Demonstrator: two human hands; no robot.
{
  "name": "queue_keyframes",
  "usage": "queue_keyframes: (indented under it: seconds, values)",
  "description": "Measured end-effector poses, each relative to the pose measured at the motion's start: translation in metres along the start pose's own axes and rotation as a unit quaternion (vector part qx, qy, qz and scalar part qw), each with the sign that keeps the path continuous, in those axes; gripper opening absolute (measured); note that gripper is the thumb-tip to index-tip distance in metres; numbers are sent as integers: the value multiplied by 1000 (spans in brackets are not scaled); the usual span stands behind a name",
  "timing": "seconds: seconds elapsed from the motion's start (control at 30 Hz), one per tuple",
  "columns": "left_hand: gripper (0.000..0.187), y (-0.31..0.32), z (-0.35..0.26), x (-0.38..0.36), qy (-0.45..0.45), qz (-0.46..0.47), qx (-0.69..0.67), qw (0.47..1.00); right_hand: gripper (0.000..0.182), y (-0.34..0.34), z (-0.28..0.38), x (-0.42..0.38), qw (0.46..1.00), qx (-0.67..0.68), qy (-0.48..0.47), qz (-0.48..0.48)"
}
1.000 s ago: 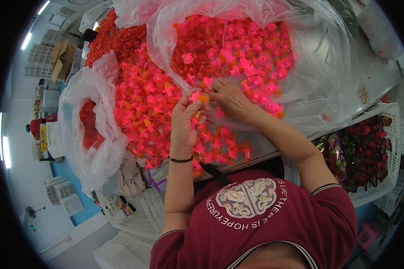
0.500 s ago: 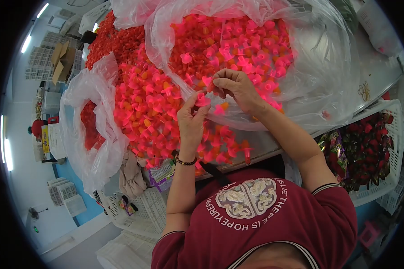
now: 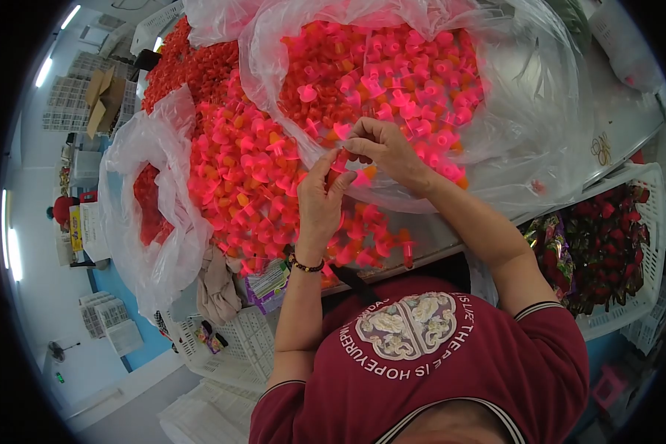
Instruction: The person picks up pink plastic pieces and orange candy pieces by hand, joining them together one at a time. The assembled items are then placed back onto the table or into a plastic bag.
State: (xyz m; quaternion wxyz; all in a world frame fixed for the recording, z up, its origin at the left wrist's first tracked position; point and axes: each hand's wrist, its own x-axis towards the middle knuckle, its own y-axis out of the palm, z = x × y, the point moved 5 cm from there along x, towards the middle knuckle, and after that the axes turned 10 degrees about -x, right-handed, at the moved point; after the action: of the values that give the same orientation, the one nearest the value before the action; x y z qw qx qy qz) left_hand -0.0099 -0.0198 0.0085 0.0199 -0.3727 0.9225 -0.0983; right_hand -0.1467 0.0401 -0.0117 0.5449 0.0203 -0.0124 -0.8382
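My left hand [image 3: 320,203], with a beaded bracelet at the wrist, pinches a small pink-red plastic piece [image 3: 338,164] between thumb and fingertips. The fingers of my right hand [image 3: 387,152] are closed on the upper end of the same piece, so both hands meet there. Fingers cover much of it. Below and left of them lies a heap of bright pink, pacifier-shaped plastic pieces [image 3: 237,174], some with orange parts. Beyond my right hand, an open clear plastic bag [image 3: 529,122] holds more pink pieces and red ones.
Small red pieces [image 3: 181,70] are heaped at the far left of the metal table [image 3: 621,122]. Another plastic bag [image 3: 118,222] hangs at the left edge. A white crate [image 3: 653,244] of dark red wrapped items stands at right. Rubber bands [image 3: 601,148] lie on the table.
The flared pink piece at my left fingertips now appears as a narrow red part between both hands. My left hand has shifted slightly right, and the hands are closer together.
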Motion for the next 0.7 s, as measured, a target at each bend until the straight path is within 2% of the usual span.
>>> queue_keyframes:
  seconds: [0.03,0.07,0.1,0.3,0.33,0.4,0.47,0.53,0.57,0.6,0.63,0.67,0.7]
  values:
    - [42,0,1,0,-1,0,0,1000,13,1,-4,1,1000,0,1,0]
    - [41,0,3,0,-5,-2,-5,1000,16,0,1,2,989,-119,-85,-9]
    - [40,0,5,0,-11,-3,-10,1000,18,3,7,0,957,-236,-168,-17]
    - [37,-7,10,-2,71,-24,84,994,21,13,-3,-1,947,-293,-130,23]
    - [37,-10,-1,-1,68,-23,83,994,21,12,-1,-1,948,-292,-127,23]
    - [39,-30,-22,5,-4,-26,136,990,19,13,11,-2,919,-335,-207,25]
    - [45,-75,-42,14,106,-102,290,946,16,0,9,0,913,-359,-193,3]
    - [49,-112,-60,12,12,-228,319,920,14,-18,5,6,905,-384,-183,-24]
    - [49,-119,-60,11,11,-225,322,920,12,-24,0,5,869,-454,-189,-58]
    - [46,-129,-59,10,59,-264,170,948,10,-28,-1,8,824,-523,-199,-92]
    - [44,-135,-55,9,103,-294,13,950,10,-26,-5,9,823,-523,-200,-94]
    - [44,-135,-49,10,105,-293,11,950,9,-22,-7,10,799,-551,-221,-95]
    - [39,-125,-21,15,-15,-204,-362,909,8,-17,-11,8,774,-578,-240,-93]
